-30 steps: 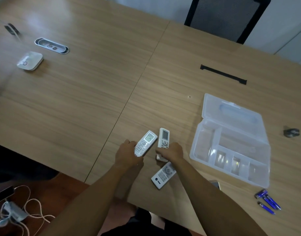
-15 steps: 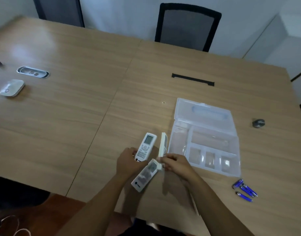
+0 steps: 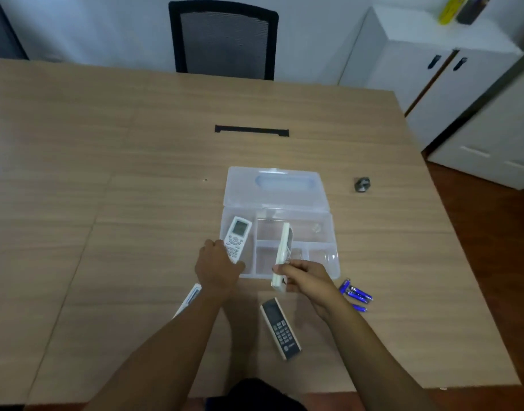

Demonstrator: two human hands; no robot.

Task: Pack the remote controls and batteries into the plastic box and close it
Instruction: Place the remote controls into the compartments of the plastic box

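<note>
Now, nearest to me on the table [image 3: 106,262], a dark-faced remote [image 3: 281,328] lies flat between my forearms, untouched, and a white remote [image 3: 189,298] shows only as a sliver from behind my left wrist. Those two are not yet packed. Off to my right, the blue batteries [image 3: 355,294] lie in a small cluster just beside the box's near corner, also waiting.

A second ago both hands were down on the table gathering remotes near my body; since then they have lifted and carried their loads forward over the clear plastic box [image 3: 329,229]. My left hand [image 3: 217,269] has its fingers wrapped round the lower end of a white remote with a display [image 3: 237,241], face up over the long left compartment; I cannot tell whether it already rests on the bottom. My right hand [image 3: 306,278] pinches the near end of a slim white remote [image 3: 284,250] turned on its edge, and it is angled across the dividers toward the wide rear compartment, still raised rather than seated.

So packing has properly begun, I judge: two remotes are about to go in, two more and the batteries remain.

Beyond, the hinged lid [image 3: 274,188] lies open flat on the table, so closing comes last. A small dark object [image 3: 362,184] sits well apart on the right.
</note>
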